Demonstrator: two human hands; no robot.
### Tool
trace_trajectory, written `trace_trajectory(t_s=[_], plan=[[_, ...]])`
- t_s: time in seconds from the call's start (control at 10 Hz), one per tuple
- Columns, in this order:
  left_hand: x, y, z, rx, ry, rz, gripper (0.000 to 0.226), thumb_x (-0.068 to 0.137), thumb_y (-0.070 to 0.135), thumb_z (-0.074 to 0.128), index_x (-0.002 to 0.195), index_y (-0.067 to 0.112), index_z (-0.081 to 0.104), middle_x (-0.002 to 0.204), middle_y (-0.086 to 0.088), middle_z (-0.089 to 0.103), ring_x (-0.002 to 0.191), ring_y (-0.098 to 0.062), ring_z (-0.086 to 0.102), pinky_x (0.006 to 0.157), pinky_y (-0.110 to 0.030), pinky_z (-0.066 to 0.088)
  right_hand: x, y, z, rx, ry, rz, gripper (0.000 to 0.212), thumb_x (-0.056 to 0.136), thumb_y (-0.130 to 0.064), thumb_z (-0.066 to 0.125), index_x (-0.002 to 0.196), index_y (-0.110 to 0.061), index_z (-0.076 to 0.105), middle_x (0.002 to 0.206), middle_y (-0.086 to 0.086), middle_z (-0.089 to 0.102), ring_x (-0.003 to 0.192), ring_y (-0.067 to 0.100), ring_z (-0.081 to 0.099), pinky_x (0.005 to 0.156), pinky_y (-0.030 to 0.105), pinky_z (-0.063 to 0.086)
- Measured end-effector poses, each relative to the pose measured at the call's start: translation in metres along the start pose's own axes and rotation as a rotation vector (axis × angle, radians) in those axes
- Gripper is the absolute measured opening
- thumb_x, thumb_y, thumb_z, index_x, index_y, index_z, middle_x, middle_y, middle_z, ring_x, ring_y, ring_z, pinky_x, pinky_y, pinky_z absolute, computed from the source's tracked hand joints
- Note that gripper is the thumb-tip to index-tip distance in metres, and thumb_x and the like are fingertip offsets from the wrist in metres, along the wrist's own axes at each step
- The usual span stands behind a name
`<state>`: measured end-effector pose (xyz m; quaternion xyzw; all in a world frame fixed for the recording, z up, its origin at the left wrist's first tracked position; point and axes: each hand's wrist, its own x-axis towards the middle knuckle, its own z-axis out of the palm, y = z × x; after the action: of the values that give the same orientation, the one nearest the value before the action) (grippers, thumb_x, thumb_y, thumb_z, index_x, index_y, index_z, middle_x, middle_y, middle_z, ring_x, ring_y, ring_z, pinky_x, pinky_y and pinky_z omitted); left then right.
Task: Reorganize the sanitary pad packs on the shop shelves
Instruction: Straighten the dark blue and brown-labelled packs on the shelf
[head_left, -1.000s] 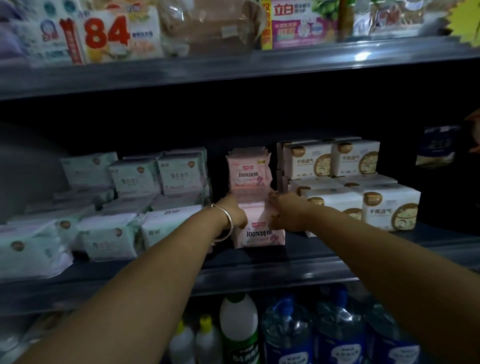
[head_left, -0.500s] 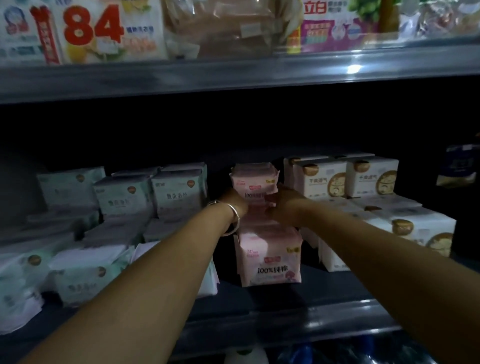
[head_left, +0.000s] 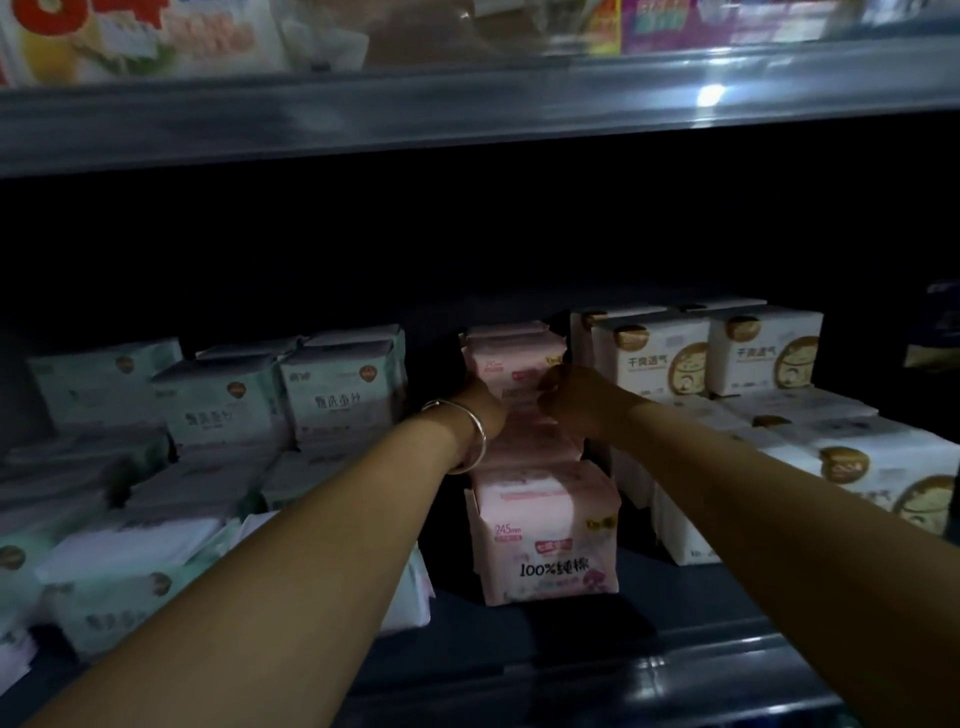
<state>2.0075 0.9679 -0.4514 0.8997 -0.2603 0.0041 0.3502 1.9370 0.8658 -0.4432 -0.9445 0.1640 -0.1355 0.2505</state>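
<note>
While both arms reach in, left hand (head_left: 485, 408), right hand (head_left: 571, 397) grasping rear pink pack (head_left: 511, 366) between them

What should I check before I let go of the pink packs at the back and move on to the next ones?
1. Left hand on the rear pink stack: ok, it presses the left side.
2. Right hand on the stack: ok, fingers curl at its right front.
3. Rear stack squared up: cannot tell, the hands hide the middle packs.
4. Front pink pack upright, label forward: ok.
5. Gap to the white and gold packs: not ok, the top pink pack looks to touch them.
6. Green packs on the left in order: not ok, the front ones lie loose and tilted.
</note>
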Motion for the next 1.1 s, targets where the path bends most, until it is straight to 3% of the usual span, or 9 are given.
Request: trace_trajectory(t_s=[0.1, 0.3, 0.4, 0.5, 0.6, 0.7, 0.8, 0.9, 1.1], plan=[[-0.015, 0.006, -0.010, -0.004, -0.031, -0.011, 0.041, 0.095, 0.011, 0.047, 0.136, 0.006, 0.042, 0.133, -0.012, 0.051, 0.122, -0.029, 0.048, 0.104, -0.034, 0.039, -0.007, -0.005, -0.003, -0.043, -0.024, 0.019, 0.034, 0.097, -0.013, 0.040, 0.127, -0.002, 0.053, 0.133, 0.014, 0.052, 0.118, 0.026, 0.053, 0.095, 0.029, 0.043], [-0.045, 0.009, -0.023, 0.059, -0.067, -0.082, 0.041, 0.099, 0.012, 0.038, 0.138, 0.001, 0.038, 0.140, -0.017, 0.043, 0.126, -0.029, 0.044, 0.096, -0.028, 0.037, -0.022, -0.009, -0.004, -0.150, -0.072, 0.073, 0.034, 0.098, -0.016, 0.038, 0.127, -0.005, 0.052, 0.133, 0.015, 0.051, 0.120, 0.029, 0.050, 0.097, 0.030, 0.041], [-0.043, 0.003, -0.015, 0.063, -0.111, -0.111, 0.034, 0.098, 0.012, 0.039, 0.127, -0.002, 0.050, 0.129, -0.016, 0.053, 0.106, -0.028, 0.054, 0.086, -0.032, 0.043, -0.018, 0.000, 0.000, -0.196, -0.120, 0.051, 0.034, 0.095, -0.018, 0.044, 0.126, -0.004, 0.054, 0.131, 0.017, 0.051, 0.119, 0.031, 0.049, 0.099, 0.037, 0.041], [-0.037, 0.002, -0.004, 0.035, -0.165, -0.132, 0.023, 0.096, 0.004, 0.037, 0.104, 0.002, 0.059, 0.092, -0.011, 0.058, 0.073, -0.019, 0.052, 0.060, -0.025, 0.042, -0.020, 0.003, 0.006, -0.235, -0.175, 0.070, 0.028, 0.097, -0.014, 0.037, 0.119, -0.008, 0.053, 0.120, 0.012, 0.056, 0.100, 0.021, 0.055, 0.083, 0.029, 0.044], [-0.036, 0.004, -0.001, 0.010, -0.178, -0.160, 0.027, 0.095, 0.002, 0.036, 0.112, -0.002, 0.058, 0.070, -0.002, 0.045, 0.059, -0.011, 0.043, 0.047, -0.018, 0.034, -0.019, 0.004, 0.007, -0.234, -0.180, 0.068, 0.028, 0.098, -0.015, 0.035, 0.120, -0.009, 0.050, 0.115, 0.011, 0.057, 0.103, 0.021, 0.056, 0.086, 0.029, 0.046], [-0.036, 0.004, -0.002, -0.008, -0.172, -0.165, 0.031, 0.097, 0.005, 0.037, 0.120, -0.005, 0.054, 0.068, -0.001, 0.042, 0.057, -0.009, 0.039, 0.046, -0.016, 0.031, -0.017, 0.005, 0.006, -0.219, -0.186, 0.063, 0.032, 0.099, -0.017, 0.034, 0.126, -0.008, 0.048, 0.115, 0.011, 0.056, 0.097, 0.019, 0.055, 0.085, 0.029, 0.046], [-0.033, 0.003, -0.005, -0.036, -0.165, -0.194, 0.019, 0.093, 0.001, 0.041, 0.098, 0.001, 0.059, 0.067, -0.003, 0.045, 0.057, -0.012, 0.042, 0.044, -0.020, 0.033, -0.020, 0.003, 0.005, -0.207, -0.190, 0.056, 0.040, 0.098, -0.016, 0.033, 0.138, -0.011, 0.039, 0.126, 0.012, 0.053, 0.110, 0.021, 0.054, 0.089, 0.029, 0.044], [-0.031, 0.001, -0.005, -0.082, -0.132, -0.211, 0.028, 0.089, -0.006, 0.044, 0.065, 0.008, 0.047, 0.064, -0.005, 0.044, 0.053, -0.013, 0.042, 0.041, -0.019, 0.035, -0.020, 0.002, 0.004, -0.184, -0.190, 0.030, 0.036, 0.099, -0.015, 0.033, 0.133, -0.010, 0.043, 0.126, 0.011, 0.053, 0.106, 0.019, 0.053, 0.082, 0.025, 0.040], [-0.028, 0.000, -0.003, -0.105, -0.136, -0.207, 0.029, 0.086, -0.010, 0.045, 0.063, 0.007, 0.047, 0.062, -0.006, 0.044, 0.055, -0.017, 0.044, 0.046, -0.023, 0.035, -0.010, 0.002, 0.009, -0.214, -0.177, 0.007, 0.024, 0.100, -0.014, 0.034, 0.109, -0.008, 0.055, 0.098, 0.008, 0.055, 0.075, 0.011, 0.049, 0.067, 0.023, 0.037]])
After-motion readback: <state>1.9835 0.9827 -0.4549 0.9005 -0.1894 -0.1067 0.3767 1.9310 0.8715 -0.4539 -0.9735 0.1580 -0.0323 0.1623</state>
